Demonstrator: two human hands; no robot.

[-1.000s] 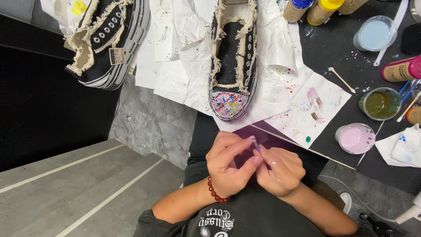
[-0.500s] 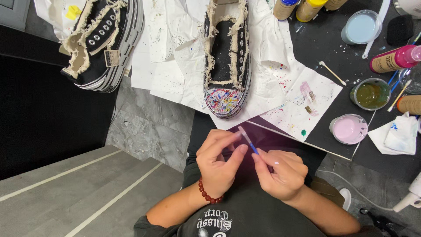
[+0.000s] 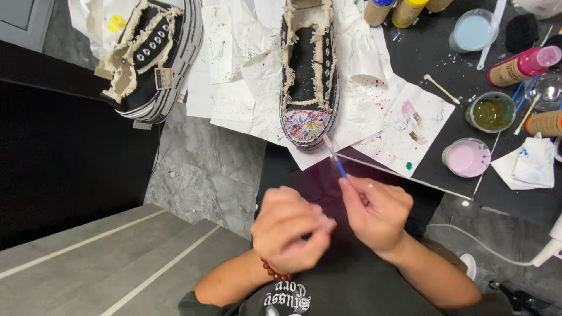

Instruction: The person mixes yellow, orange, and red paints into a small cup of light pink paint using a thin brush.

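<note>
Since the earlier frame the hands have parted: right hand (image 3: 374,212) alone now pinches the thin blue-handled paintbrush (image 3: 335,157) between fingertips, tip raised toward the paint-splattered toe of the black frayed canvas shoe (image 3: 308,70) on white paper. Left hand (image 3: 290,229) has dropped back, fingers curled shut on nothing visible. Judgement: steady the brush wrist on the dark desk (image 3: 427,58) and keep the stroke light, clear of the frayed edge.

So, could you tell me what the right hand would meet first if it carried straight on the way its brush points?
Most likely the paint-splattered toe of the black shoe: the right hand aims its thin brush there, though height is unclear.
</note>
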